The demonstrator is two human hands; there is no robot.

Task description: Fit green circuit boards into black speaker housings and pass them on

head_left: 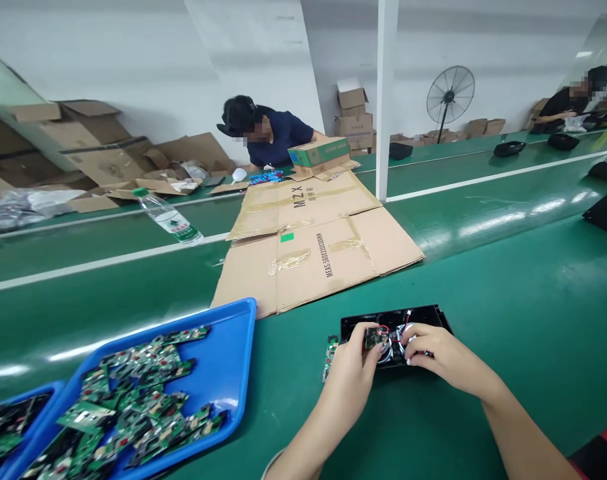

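A black plastic housing (428,316) lies on the green table, with two round silvery parts and red and black wires inside. My left hand (359,360) pinches a small circuit board (372,337) over the housing's left part. The fingers of my right hand (436,350) are closed at the wires (397,339) near the right round part; a white connector (408,314) sticks up above them. Another green circuit board (329,357) lies just left of the housing, beside my left wrist.
A blue tray (243,360) with many circuit boards stands at the left, a second blue tray (56,390) beyond it. Flattened cardboard (303,273) lies ahead, with a bottle (170,220) to its left. A person (278,137) works across the table; another sits far right.
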